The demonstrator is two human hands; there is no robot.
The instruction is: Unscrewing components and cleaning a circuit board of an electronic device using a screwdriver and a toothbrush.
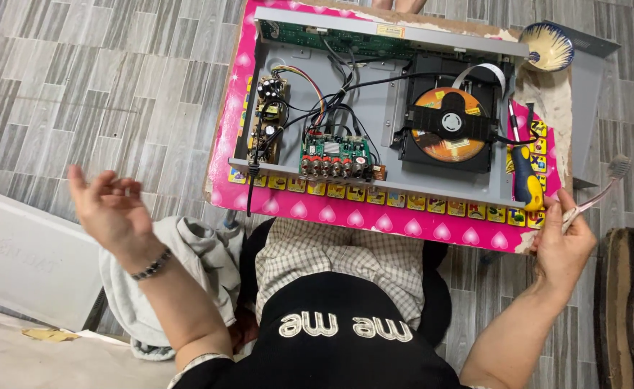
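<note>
pausing between brush strokes | right hand [563, 248] grip clamped on toothbrush [596, 196], frame right | left hand [111, 209] raised, fingers apart, empty | open disc player [381, 108] upper centre on pink board [345, 215] | next likely: careful bristle contact with the boards

The left hand [111, 209] is raised out to the side with the forearm angled up, palm turned inward, fingers loosely curled and holding nothing. The right hand [563, 241] is lifted on a bent arm, its thumb and fingers pinched closed around something thin.
</note>
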